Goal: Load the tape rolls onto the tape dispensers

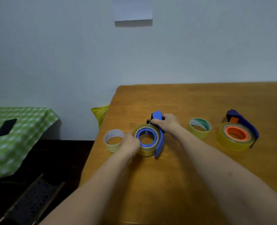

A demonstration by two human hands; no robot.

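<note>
Holding the blue dispenser [160, 142] steady matters here: the right hand [166, 123] grips its cutter end while the left hand [131, 144] holds the tape roll [147, 152] sitting on its hub, so pressing evenly until it seats flat seems wise. Counted on the tabletop [167, 184]: two dispensers, the orange-hub dispenser [248, 127] already loaded; four rolls, one loose roll [113, 147] at left, another loose roll [199, 134] between the dispensers.

Blurred left hand [130, 143] hid left side of clear yellowish tape roll [148, 152]; grip unreadable. Mid-handle of blue plastic tape dispenser [160, 142] lay under right hand [167, 123].
</note>
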